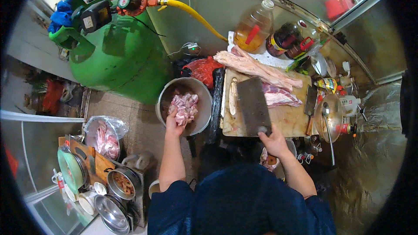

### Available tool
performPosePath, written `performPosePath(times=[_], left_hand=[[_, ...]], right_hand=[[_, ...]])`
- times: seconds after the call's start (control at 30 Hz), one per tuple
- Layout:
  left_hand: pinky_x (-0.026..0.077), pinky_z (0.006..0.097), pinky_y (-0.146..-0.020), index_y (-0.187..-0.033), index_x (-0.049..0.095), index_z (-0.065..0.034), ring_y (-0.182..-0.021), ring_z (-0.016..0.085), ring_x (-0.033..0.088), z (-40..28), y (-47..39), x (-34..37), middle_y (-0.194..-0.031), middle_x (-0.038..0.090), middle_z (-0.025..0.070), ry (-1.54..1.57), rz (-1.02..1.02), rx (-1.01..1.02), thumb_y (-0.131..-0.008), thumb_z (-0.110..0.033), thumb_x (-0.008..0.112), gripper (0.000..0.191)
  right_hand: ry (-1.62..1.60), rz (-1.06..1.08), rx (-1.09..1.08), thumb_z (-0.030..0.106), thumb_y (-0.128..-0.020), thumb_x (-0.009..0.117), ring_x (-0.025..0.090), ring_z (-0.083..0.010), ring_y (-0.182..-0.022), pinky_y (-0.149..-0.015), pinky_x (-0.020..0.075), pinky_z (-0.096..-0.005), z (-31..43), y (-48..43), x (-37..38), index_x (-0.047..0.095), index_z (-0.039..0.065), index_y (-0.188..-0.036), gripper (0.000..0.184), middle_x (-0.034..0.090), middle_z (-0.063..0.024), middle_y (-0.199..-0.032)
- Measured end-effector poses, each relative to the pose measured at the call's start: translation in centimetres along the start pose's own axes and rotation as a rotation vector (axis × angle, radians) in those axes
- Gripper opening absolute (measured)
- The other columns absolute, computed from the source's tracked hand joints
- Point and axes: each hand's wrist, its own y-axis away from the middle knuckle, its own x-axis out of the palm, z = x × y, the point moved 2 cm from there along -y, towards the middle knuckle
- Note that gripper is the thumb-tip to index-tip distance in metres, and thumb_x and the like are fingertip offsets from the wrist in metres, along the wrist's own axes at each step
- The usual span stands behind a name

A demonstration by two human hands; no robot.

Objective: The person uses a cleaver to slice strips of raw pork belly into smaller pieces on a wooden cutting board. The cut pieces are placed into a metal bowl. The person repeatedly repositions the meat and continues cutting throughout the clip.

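My left hand [176, 123] is at the near side of a round metal pot [158, 107], its fingers around some of the cut raw meat pieces [185, 106]. In my right hand [273, 140] is a broad cleaver [253, 106], its blade over the left part of a worn cutting board [287, 124]. Long pale slabs of raw meat [258, 67] lie across the board's far edge, with a redder piece [281, 96] beside them. A narrow pale strip [233, 96], kind unclear, lies left of the blade. A second cleaver [310, 101] rests at the board's right edge.
A large green gas cylinder [117, 55] with a yellow hose [196, 14] stands at the back left. Bottles of liquid [253, 26] stand behind the board. A wok [321, 124] with a ladle [329, 133] is at right. Lower left are a bagged meat bowl [107, 140] and metal bowls [112, 213].
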Motion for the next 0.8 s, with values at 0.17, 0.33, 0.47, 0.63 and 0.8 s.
performPosePath(times=[0.17, 0.33, 0.47, 0.63, 0.8], left_hand=[[0.056, 0.0375, -0.071, -0.135, 0.044, -0.0166, -0.095, 0.023, 0.063, -0.4, -1.5, -3.0, -0.119, 0.06, 0.0073, -0.106, -0.102, 0.044, -0.092, -0.008, 0.052, 0.045], [0.056, 0.0369, -0.073, -0.14, 0.037, -0.0215, -0.101, 0.021, 0.061, -0.7, -0.8, -3.0, -0.122, 0.057, 0.006, -0.166, -0.259, 0.04, -0.088, 0.002, 0.052, 0.059], [0.056, 0.0354, -0.076, -0.135, 0.041, -0.0184, -0.106, 0.02, 0.057, -0.8, -0.6, -3.5, -0.121, 0.055, 0.0067, -0.241, -0.364, 0.056, -0.088, 0.003, 0.051, 0.053], [0.054, 0.0314, -0.072, -0.119, 0.048, -0.0084, -0.087, 0.018, 0.059, -1.1, 0.4, -3.1, -0.102, 0.061, 0.0069, -0.339, -0.399, 0.161, -0.089, 0.002, 0.051, 0.032], [0.052, 0.029, -0.069, -0.11, 0.057, -0.0022, -0.074, 0.02, 0.063, 2.9, 0.9, 5.4, -0.085, 0.064, 0.0078, -1.017, -0.343, 0.616, -0.087, -0.007, 0.059, 0.024]], right_hand=[[-0.175, -0.159, 0.131, 0.013, -0.088, 0.065, 0.061, -0.0166, -0.07, -0.062, 0.0514, -0.031, -3.7, 2.8, -3.9, 0.048, 0.006, -0.129, 0.045, 0.066, -0.0096, -0.09], [-0.175, -0.323, 0.095, -0.004, -0.087, 0.058, 0.06, -0.0164, -0.095, -0.086, 0.0481, -0.031, -5.2, 4.9, -6.8, 0.052, -0.001, -0.118, 0.032, 0.063, -0.0088, -0.108], [-0.093, -0.358, 0.199, 0.004, -0.086, 0.061, 0.061, -0.0194, -0.094, -0.085, 0.0482, -0.0335, -6.3, 5.8, -8.5, 0.055, -0.001, -0.114, 0.03, 0.064, -0.0097, -0.104], [0.056, -0.448, 0.122, 0.019, -0.083, 0.066, 0.064, -0.0298, -0.095, -0.083, 0.0499, -0.0401, -8.9, 5.7, -10.2, 0.059, 0.0, -0.108, 0.032, 0.067, -0.0162, -0.099], [-0.071, -0.453, 0.132, 0.015, -0.084, 0.064, 0.063, -0.0268, -0.095, -0.085, 0.049, -0.0381, -11.7, 5.9, -11.8, 0.057, 0.0, -0.114, 0.033, 0.066, -0.0151, -0.103]])
